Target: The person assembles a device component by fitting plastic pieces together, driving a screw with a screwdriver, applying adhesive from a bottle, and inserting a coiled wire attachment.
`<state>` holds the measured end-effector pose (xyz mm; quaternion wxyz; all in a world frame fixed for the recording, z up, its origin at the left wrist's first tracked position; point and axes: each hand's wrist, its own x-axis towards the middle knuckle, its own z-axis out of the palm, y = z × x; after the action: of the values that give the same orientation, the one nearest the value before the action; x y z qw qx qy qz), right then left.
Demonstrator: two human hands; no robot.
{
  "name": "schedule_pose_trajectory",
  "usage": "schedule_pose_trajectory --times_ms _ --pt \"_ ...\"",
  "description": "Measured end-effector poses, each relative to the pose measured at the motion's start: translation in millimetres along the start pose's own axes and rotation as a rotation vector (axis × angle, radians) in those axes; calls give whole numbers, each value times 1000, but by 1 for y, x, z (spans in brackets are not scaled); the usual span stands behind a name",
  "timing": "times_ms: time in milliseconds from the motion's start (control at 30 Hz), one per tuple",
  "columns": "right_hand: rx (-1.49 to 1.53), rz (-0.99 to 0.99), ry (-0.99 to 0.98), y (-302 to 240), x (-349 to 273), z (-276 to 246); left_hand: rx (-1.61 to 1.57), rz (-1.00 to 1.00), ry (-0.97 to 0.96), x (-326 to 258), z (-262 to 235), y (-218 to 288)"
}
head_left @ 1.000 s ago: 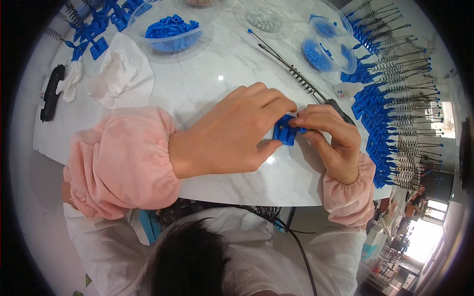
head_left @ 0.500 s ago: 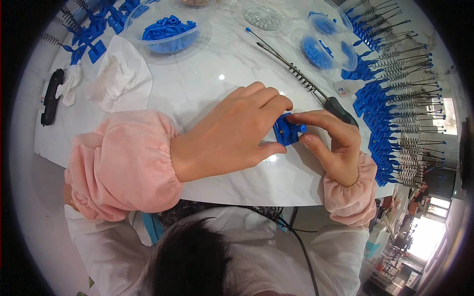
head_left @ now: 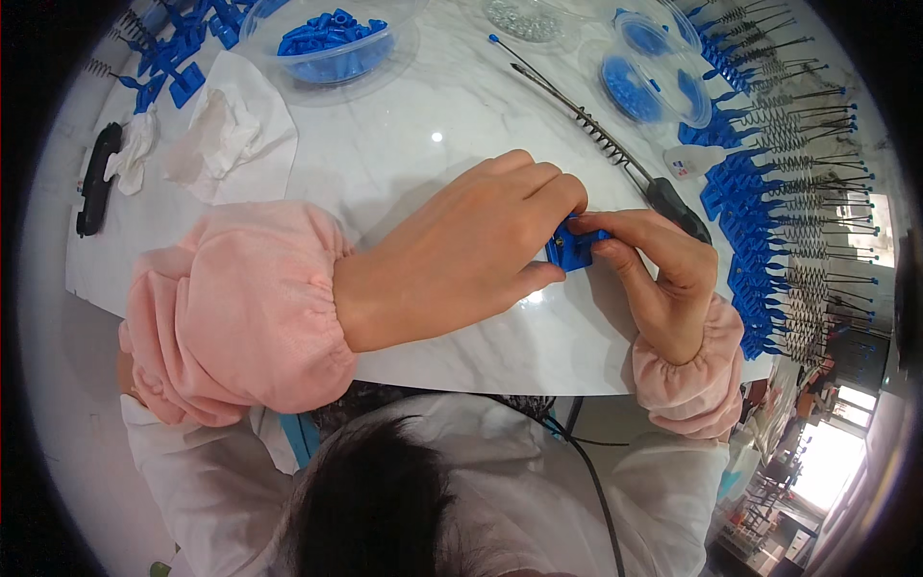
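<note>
Blocks at right: standing in a dense row along the table edge, bearing springs and thin rods, seemingly making up the more finished share of the work.
Blocks at far left: lying in a loose heap, some bearing springs near the picture's rim; too cut off for judging each one.
Block in hand: showing no spring or rod, so probably standing at an earlier stage, with fitting left to do.
Tubs of parts: holding loose blue caps, small blue bits and clear pieces, suggesting plenty of supply remaining.
Screwdriver: lying beyond the right hand, out of the grip, beside a blue-tipped rod.
Left hand: curling around the block's left side, thumb touching near its lower corner, other fingertips hiding behind the knuckles; apparently clasping and steadying.
Right hand: pinching the block's upper right part between thumb and forefinger, at a short blue stub; not telling whether attached or separate.
Block's place: sitting between both hands, just above the white tabletop or touching it; contact not showing clearly.
</note>
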<state>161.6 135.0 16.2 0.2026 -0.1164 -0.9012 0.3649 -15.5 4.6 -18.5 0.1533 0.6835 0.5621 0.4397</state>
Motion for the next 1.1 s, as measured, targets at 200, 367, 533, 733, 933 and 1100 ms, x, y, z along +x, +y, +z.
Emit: schedule_pose_trajectory --times_ms 200,367,533,733,933,1100 --pt "-7 7 17 1 -2 2 1 14 7 0 1 0" --pt "-6 12 11 1 -3 3 -8 4 -5 -1 -1 1" --pt "32 30 3 1 -3 2 -6 12 -5 -1 -2 -1" --pt "160 83 42 3 -5 0 5 1 27 -3 -1 -3" --pt "174 141 54 17 -9 -12 0 -76 29 -3 -7 -4" --pt "72 -36 -46 15 -6 -9 122 -59 -52 1 -14 4"
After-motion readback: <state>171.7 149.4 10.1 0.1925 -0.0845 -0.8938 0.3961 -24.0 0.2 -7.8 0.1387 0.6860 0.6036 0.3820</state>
